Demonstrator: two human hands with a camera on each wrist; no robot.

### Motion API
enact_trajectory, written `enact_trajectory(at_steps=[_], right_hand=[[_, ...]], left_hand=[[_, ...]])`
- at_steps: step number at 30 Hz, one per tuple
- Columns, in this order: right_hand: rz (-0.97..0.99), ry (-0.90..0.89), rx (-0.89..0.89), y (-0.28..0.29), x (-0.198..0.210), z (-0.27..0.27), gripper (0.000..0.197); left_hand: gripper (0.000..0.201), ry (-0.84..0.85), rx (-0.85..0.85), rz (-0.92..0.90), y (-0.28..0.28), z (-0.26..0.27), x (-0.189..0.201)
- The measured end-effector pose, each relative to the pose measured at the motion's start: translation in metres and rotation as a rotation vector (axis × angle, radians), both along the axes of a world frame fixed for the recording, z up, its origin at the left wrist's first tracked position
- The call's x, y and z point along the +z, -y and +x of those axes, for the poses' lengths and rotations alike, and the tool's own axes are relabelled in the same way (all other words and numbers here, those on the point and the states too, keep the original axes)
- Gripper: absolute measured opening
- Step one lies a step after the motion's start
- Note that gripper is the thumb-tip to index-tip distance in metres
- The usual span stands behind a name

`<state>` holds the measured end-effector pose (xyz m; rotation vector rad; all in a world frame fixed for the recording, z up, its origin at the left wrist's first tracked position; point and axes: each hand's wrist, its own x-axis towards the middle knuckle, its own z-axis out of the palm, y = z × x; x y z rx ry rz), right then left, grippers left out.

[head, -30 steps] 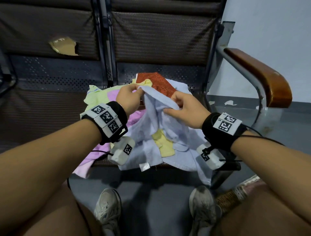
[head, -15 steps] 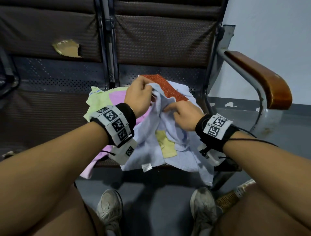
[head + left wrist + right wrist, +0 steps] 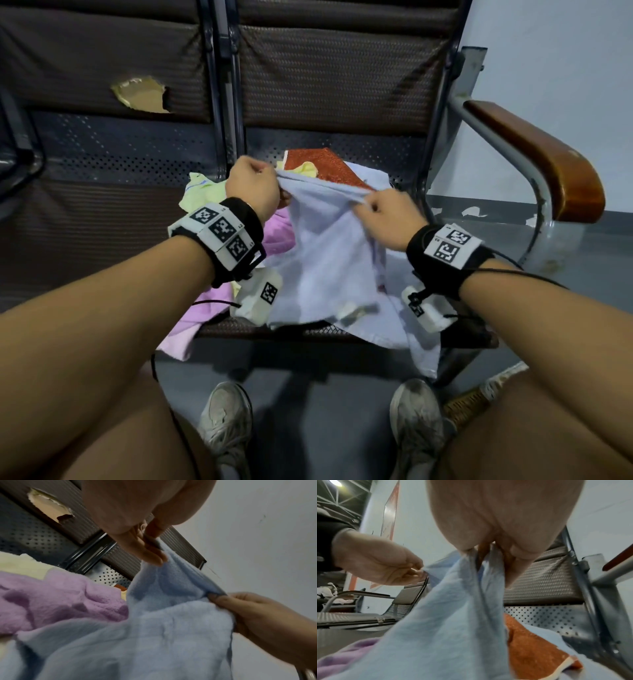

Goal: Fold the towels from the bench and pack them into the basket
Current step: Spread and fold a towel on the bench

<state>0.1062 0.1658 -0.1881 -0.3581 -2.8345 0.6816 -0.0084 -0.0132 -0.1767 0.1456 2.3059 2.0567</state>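
We hold the pale blue towel by its upper edge, lifted off the pile on the surface. Our left hand pinches one end of that edge, fingers curled round the cloth; our right hand pinches the other end, with the edge pulled fairly straight between the two. The rest of the blue towel hangs down toward us and drapes over the front lip of the seat. A small white label shows near its lower hem, blurred.

From the left wrist view the left fingers close on the cloth from above, the right hand gripping a bunched corner across from them. From the right wrist view two folds of blue cloth run up into the right hand's grasp.

Under and beside the blue towel lie the others: an orange-red towel behind it toward the backrest, a yellow one poking out just beside the orange, a pale green one left of our left wrist, and a pink towel below that, spilling over the seat edge.

A torn patch marks the left backrest. A wooden armrest stands at right. Below, our two grey shoes rest on the floor, and a woven basket peeks out by the right shoe, mostly hidden by our leg.
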Motion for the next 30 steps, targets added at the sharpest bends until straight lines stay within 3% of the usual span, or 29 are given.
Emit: enact_trajectory(at_steps=[2,4,6,8,9,11,14,18,20,23,25,27,30], right_hand=[[0.019,-0.184,-0.088,-0.015,0.003,0.001,0.045],[0.027,-0.153,-0.055,-0.021,-0.003,0.002,0.036],[0.036,0.112,0.053,-0.022,-0.019,0.006,0.027],[0.120,0.405,0.144,-0.023,-0.038,0.010,0.038],[0.167,0.455,0.150,-0.024,-0.044,0.011,0.043],[0.178,0.395,0.090,-0.030,-0.044,0.010,0.044],[0.110,0.115,-0.052,-0.045,-0.030,0.009,0.040],[0.038,-0.121,-0.020,-0.054,-0.022,0.017,0.038],[0.009,-0.059,0.061,-0.055,-0.023,0.020,0.043],[0.093,0.263,0.191,-0.054,-0.030,0.022,0.049],[0.168,0.424,0.200,-0.054,-0.037,0.025,0.051],[0.177,0.373,0.158,-0.056,-0.039,0.027,0.050],[0.059,0.123,0.024,-0.069,-0.032,0.029,0.039]], left_hand=[[0.014,0.039,-0.032,0.041,-0.002,0.002,-0.003],[0.023,0.030,-0.061,0.062,-0.005,0.003,-0.002],[0.031,0.055,-0.073,0.097,-0.006,0.000,-0.003],[0.034,0.111,-0.062,0.136,-0.004,-0.003,-0.004],[0.035,0.130,-0.050,0.140,-0.003,-0.005,-0.005],[0.033,0.149,-0.018,0.133,0.001,-0.011,-0.009],[0.027,0.202,0.019,0.137,0.008,-0.024,-0.012],[0.023,0.186,0.043,0.042,0.015,-0.031,-0.022],[0.026,0.174,0.076,0.054,0.016,-0.033,-0.023],[0.026,0.231,0.105,0.244,0.016,-0.037,-0.020],[0.025,0.257,0.085,0.252,0.018,-0.039,-0.021],[0.028,0.270,0.075,0.186,0.020,-0.042,-0.024],[0.025,0.289,0.062,0.072,0.024,-0.047,-0.032]])
